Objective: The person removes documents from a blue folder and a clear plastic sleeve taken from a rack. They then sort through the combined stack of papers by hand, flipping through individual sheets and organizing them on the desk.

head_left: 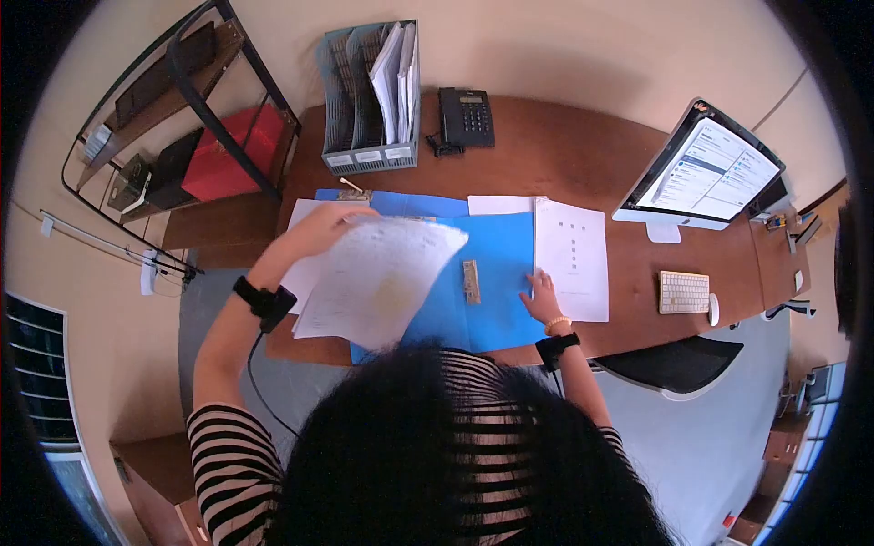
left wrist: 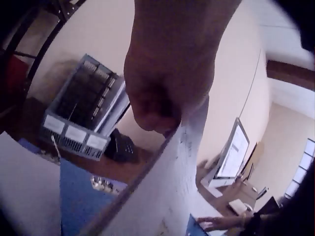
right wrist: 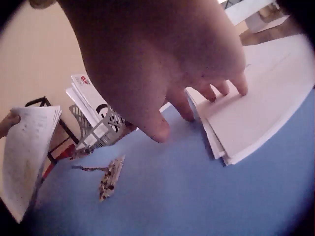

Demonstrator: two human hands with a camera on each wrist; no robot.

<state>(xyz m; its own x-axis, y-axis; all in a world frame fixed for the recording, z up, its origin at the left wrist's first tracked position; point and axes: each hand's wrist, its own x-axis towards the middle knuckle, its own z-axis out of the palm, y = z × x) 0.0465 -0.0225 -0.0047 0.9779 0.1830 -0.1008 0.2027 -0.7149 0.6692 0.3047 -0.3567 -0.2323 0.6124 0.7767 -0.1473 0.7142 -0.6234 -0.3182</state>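
From the head view, my left hand (head_left: 319, 229) grips a sheaf of papers (head_left: 378, 278) by its far edge and holds it lifted, tilted over the left half of the open blue folder (head_left: 496, 273) at the centre of the frame. My right hand (head_left: 543, 298) lies flat with straight fingers at the seam between the folder's right leaf and a white paper stack (head_left: 572, 259) just to its right. I judge the filing about midway: the folder is open, its metal fastener (head_left: 471, 281) bare, and the sheaf not yet laid down. Along the top of the frame, a grey file rack (head_left: 369, 100) holds upright papers in its right-hand slots; a black desk phone (head_left: 465, 116) stands beside it.

In the left wrist view, the fingers (left wrist: 157, 110) are curled round the top edge of the sheaf, which runs down to the lower middle. The file rack sits at middle left with labelled fronts, and the blue folder shows below it.

In the right wrist view, the fingertips (right wrist: 214, 93) press on the paper stack at the right, its edge overlapping the blue folder. The fastener lies at lower left, uncovered, and the lifted sheaf stands at the far left edge.
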